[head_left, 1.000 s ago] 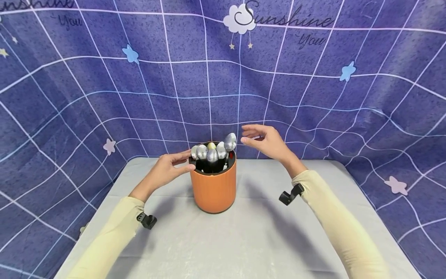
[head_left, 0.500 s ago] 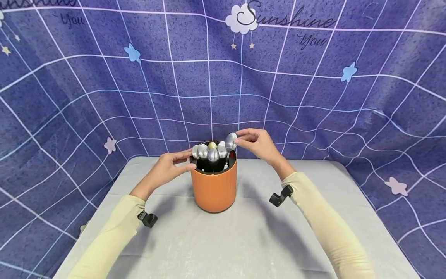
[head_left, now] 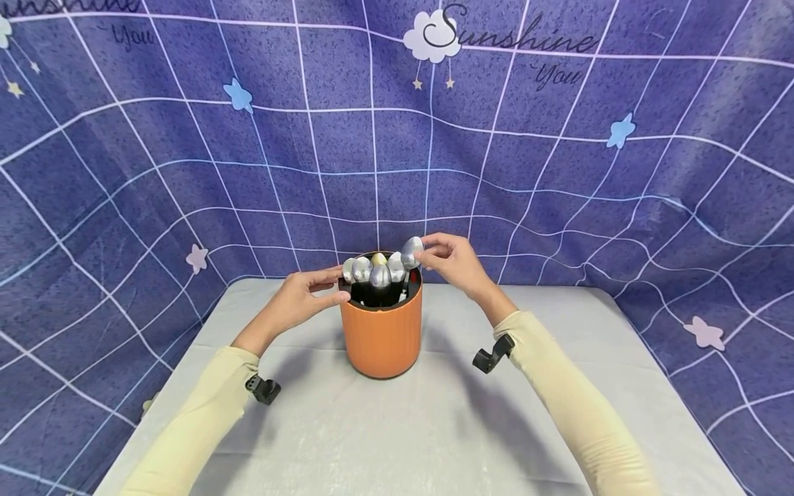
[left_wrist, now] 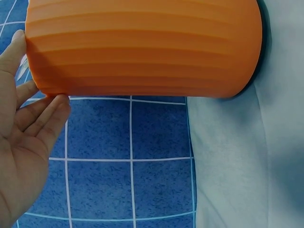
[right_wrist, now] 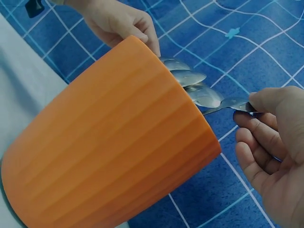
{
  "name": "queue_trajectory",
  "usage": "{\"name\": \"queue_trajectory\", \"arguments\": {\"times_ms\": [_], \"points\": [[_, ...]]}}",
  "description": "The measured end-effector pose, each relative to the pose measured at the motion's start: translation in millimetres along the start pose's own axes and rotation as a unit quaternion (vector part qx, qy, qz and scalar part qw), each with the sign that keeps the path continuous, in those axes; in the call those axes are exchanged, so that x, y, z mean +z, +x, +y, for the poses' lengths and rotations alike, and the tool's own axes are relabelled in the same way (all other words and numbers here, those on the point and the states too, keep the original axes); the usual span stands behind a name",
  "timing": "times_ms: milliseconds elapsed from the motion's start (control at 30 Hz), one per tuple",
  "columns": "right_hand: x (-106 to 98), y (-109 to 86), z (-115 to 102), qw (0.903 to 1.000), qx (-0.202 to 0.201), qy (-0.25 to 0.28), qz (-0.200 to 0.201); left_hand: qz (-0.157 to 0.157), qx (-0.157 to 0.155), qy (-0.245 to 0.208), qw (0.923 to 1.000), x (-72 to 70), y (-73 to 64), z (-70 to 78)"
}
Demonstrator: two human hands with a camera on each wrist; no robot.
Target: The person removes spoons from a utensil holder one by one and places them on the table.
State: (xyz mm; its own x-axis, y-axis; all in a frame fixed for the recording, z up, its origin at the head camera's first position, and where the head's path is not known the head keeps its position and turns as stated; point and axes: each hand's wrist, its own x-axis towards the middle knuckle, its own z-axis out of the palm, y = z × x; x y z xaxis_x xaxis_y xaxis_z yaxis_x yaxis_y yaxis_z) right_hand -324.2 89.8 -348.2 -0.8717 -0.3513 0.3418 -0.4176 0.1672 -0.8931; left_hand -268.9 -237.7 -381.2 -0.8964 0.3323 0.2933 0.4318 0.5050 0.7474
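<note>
Right hand [head_left: 455, 263]: grasping; thumb and fingertips pinch the bowl of one spoon. The hold is small and the metal looks smooth, so a quick pull could let it slip, most likely dropping it back among the rest.
Left hand [head_left: 300, 297]: not clenched; fairly straight fingers and thumb rest against the pot at its rim. I judge that this light touch steadies it little against a sideways tug.
Held spoon [head_left: 411, 252]: bowl up above the right side of the rim, leaning outward, lower end hidden inside. Lifted at a slant, its handle could catch the rim and drag the pot over.
Other spoons [head_left: 380, 275]: bowls up, crowded together, some overlapping. A neighbour could snag and come up too, or get knocked by the right hand.
Orange pot [head_left: 381, 344]: upright, nearer the bench's far edge, between its two far corners. Being tall, it might tip if pulled high up.
Bench [head_left: 384, 441]: grey cloth covers it; the cloth could slide or ruck under a pushed pot.
Blue curtain [head_left: 397, 179]: hangs behind the far edge; a toppling pot might fall against it.
</note>
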Motion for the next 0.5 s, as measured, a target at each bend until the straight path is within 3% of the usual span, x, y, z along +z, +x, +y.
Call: {"name": "queue_trajectory", "arguments": {"times_ms": [500], "points": [[-0.3,3.3,-1.9,0.9998,-0.01,0.016,-0.008,-0.004,0.015,0.002,0.9999,-2.1,3.0,0.5]]}}
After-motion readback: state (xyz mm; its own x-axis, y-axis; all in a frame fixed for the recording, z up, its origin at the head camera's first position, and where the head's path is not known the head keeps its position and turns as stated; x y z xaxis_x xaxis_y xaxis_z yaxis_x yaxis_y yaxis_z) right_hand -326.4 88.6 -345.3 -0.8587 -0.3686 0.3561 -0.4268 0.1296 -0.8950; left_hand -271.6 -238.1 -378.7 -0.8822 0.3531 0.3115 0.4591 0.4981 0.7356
